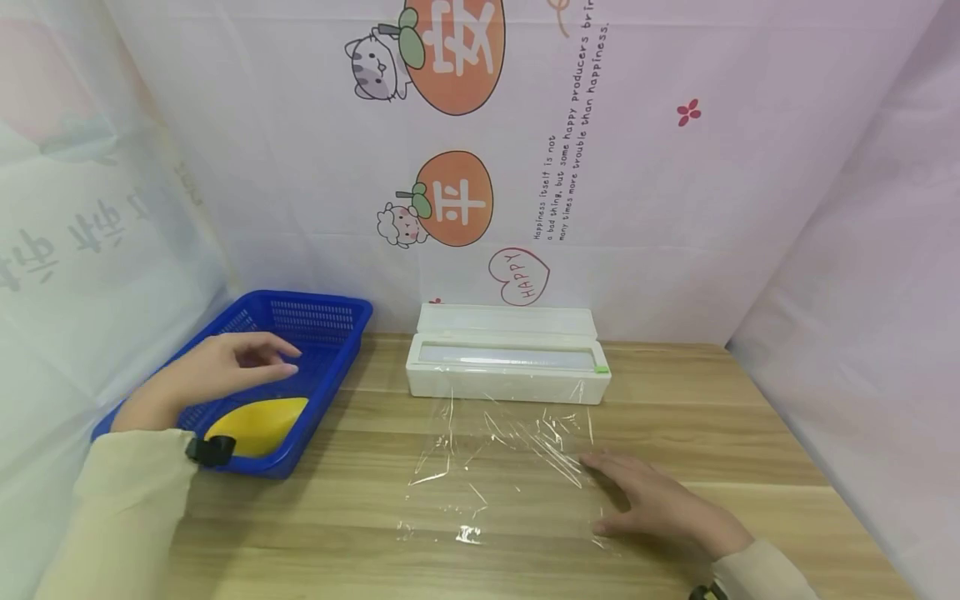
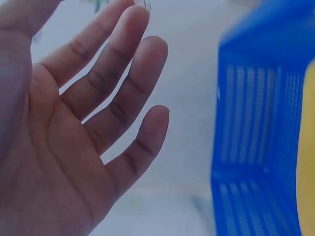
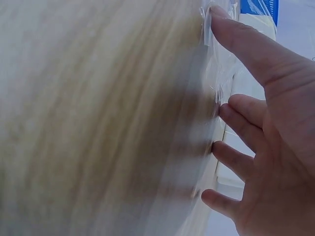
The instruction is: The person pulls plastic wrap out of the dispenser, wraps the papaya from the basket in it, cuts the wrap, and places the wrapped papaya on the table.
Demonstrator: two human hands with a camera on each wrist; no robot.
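Left hand: the left hand (image 1: 217, 367) hovers over the blue basket (image 1: 330, 321) with fingers loosely spread and nothing in its grasp; the left wrist view shows the open palm with the basket's slotted wall just beside it.
Yellow object: a smooth yellow object (image 1: 258, 423) lies in the near end of the basket, below and just short of the left hand, not touched by it.
Right hand: the right hand (image 1: 656, 504) lies flat on the table (image 1: 750, 433), fingers straight and spread, pressing the right edge of the cling film sheet (image 1: 502, 471).
Film: the clear sheet lies crinkled on the wood, running out of the white dispenser box (image 1: 508, 360) toward the near edge; its right side is under the right fingertips (image 3: 219, 110).
Dispenser: lid up, at the back of the table, between the two hands and beyond the film.
Surroundings: a printed backdrop (image 1: 525, 150) with cartoon oranges encloses the table on three sides.
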